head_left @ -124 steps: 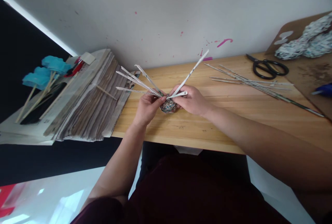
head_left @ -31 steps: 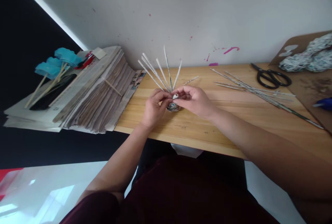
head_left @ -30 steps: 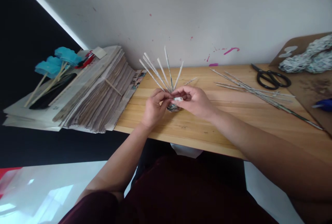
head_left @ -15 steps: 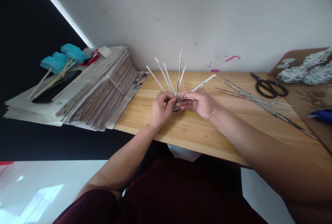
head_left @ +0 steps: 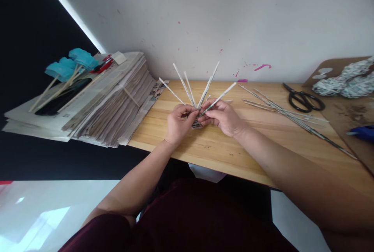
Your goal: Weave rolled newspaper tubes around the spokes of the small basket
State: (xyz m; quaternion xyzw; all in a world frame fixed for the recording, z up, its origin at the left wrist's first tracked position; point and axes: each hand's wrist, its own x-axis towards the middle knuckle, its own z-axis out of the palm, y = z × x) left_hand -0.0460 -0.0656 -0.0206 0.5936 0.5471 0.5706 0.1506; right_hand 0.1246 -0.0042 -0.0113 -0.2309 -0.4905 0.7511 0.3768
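Between my hands, low over the wooden table, is a small woven paper basket (head_left: 196,125) with several white rolled-paper stakes (head_left: 183,82) fanning up from it. My left hand (head_left: 179,123) is closed on the basket's left side, thumb and fingers pinching its upper edge. On the other side, my right hand (head_left: 223,117) pinches a rolled-paper strip (head_left: 220,97) that slants up to the right, its fingertips against the basket. Fingers cover most of the weave.
A tall stack of newspapers (head_left: 117,100) stands left, bearing blue paper flowers (head_left: 83,59) on sticks and a black flat object (head_left: 64,98). To the right lie loose paper tubes (head_left: 292,115), black scissors (head_left: 304,99), a brown board (head_left: 355,113), a blue tool (head_left: 364,132) and white braided bundles (head_left: 344,78).
My right hand has turned slightly and now grips a strip that slants up through its fingers. The stakes have shifted and lean differently, and the basket has moved slightly left.
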